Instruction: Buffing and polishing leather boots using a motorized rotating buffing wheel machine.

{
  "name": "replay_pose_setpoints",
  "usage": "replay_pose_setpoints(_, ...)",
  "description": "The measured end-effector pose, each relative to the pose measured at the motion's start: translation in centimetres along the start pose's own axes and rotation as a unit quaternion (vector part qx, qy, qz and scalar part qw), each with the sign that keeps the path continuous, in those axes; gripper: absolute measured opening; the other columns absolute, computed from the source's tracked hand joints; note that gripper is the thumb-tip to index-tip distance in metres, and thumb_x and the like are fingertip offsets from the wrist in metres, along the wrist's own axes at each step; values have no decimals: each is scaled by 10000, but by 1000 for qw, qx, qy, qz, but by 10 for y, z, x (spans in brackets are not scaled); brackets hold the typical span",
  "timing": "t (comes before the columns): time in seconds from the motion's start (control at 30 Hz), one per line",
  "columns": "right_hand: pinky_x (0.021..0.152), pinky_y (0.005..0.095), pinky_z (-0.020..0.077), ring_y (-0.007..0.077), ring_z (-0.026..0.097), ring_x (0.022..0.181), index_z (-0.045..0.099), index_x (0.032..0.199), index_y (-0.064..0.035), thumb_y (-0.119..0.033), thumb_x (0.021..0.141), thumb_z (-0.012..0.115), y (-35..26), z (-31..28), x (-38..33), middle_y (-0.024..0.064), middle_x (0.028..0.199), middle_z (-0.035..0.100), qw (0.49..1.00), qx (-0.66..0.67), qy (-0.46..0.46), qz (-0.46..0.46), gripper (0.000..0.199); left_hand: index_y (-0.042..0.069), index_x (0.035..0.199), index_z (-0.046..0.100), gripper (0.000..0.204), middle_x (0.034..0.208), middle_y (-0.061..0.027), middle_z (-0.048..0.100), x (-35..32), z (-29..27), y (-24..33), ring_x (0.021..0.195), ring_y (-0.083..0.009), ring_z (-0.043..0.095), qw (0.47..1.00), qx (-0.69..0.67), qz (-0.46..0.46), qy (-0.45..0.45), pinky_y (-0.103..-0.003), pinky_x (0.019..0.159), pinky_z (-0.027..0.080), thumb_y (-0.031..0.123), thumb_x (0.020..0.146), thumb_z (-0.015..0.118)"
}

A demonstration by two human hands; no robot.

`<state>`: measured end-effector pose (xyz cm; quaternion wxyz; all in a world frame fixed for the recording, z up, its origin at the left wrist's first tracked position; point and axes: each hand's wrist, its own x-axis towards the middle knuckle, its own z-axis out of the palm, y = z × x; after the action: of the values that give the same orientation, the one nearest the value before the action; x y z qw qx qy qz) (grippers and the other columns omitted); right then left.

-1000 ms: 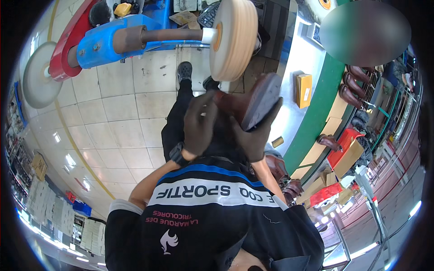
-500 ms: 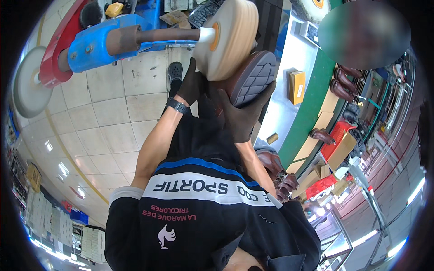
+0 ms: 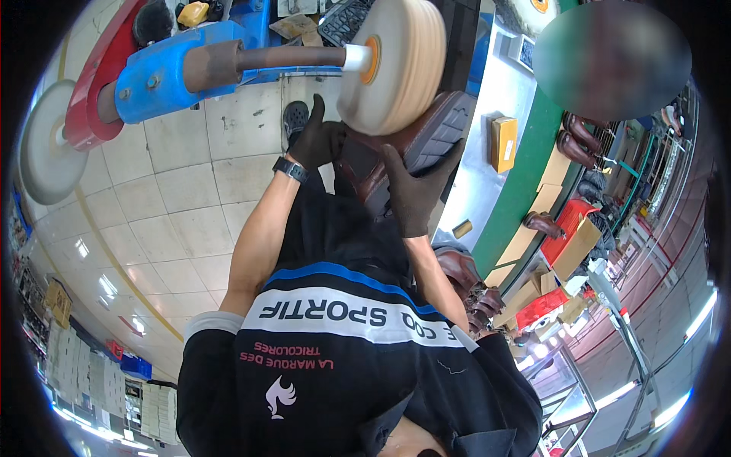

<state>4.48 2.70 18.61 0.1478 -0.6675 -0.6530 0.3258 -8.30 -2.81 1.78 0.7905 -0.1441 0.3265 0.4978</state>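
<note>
A dark brown leather boot [image 3: 363,169] with a black patterned sole lies between my hands, tilted on its side. Its toe end is against the underside of a pale buffing wheel [image 3: 392,72], whose edge is streaked as if spinning. My gloved right hand [image 3: 419,183] grips the boot from the right, thumb on the upper and fingers round the sole side. On the other side, my gloved left hand [image 3: 318,141] holds the boot's left edge with its thumb lifted away; its fingertips are partly hidden. Part of the boot is behind the wheel.
The wheel's shaft [image 3: 293,59] runs left into a blue housing [image 3: 171,68]. On the right, a metal-topped bench [image 3: 487,107] carries a yellow box [image 3: 502,143]. More brown boots [image 3: 576,141] stand on a rack beyond it. Further brown footwear [image 3: 461,274] lies by my right forearm.
The boot has turned under the wheel: more of its brown upper shows and less of the sole. My left thumb now points up and away. My right hand has shifted slightly down with the boot.
</note>
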Motion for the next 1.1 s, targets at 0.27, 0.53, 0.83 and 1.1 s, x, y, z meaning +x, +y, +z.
replay_pose_setpoints(0.27, 1047, 346, 250, 300, 323, 1250, 91, 1388, 74, -310, 652, 792, 15, -21, -12, 238, 1375, 289, 995, -46, 48, -69, 1087, 10, 642, 548, 944, 533, -57, 440, -9, 20, -9, 470, -168, 387, 998, 6, -37, 52, -252, 454, 273, 879, 677, 182)
replay_pose_setpoints(0.53, 989, 337, 315, 265, 412, 1145, 157, 1368, 85, -278, 687, 771, 19, 12, 7, 233, 1282, 386, 997, 48, 51, 36, 986, -90, 966, 594, 1109, 602, -59, 511, 1, 11, 14, 576, -148, 432, 998, -16, -61, -28, -268, 513, 334, 889, 665, 169)
replay_pose_setpoints(0.83, 996, 320, 312, 269, 414, 1151, 175, 1350, 116, -309, 726, 738, 27, -5, -4, 232, 1283, 387, 989, 83, 69, 103, 942, 104, 1268, 431, 733, 1144, -148, 547, 4, 8, -16, 1015, -261, 530, 917, -200, -8, -345, -348, 871, 436, 687, 831, 359)
replay_pose_setpoints(1.1, 924, 321, 386, 260, 471, 1080, 199, 1346, 111, -350, 736, 726, 20, 1, 22, 225, 1231, 444, 988, 120, 69, 75, 929, -44, 1376, 225, 1106, 1417, -184, 297, 15, -3, -9, 1297, -300, 296, 948, -216, -5, -235, -362, 1078, 227, 833, 703, 255)
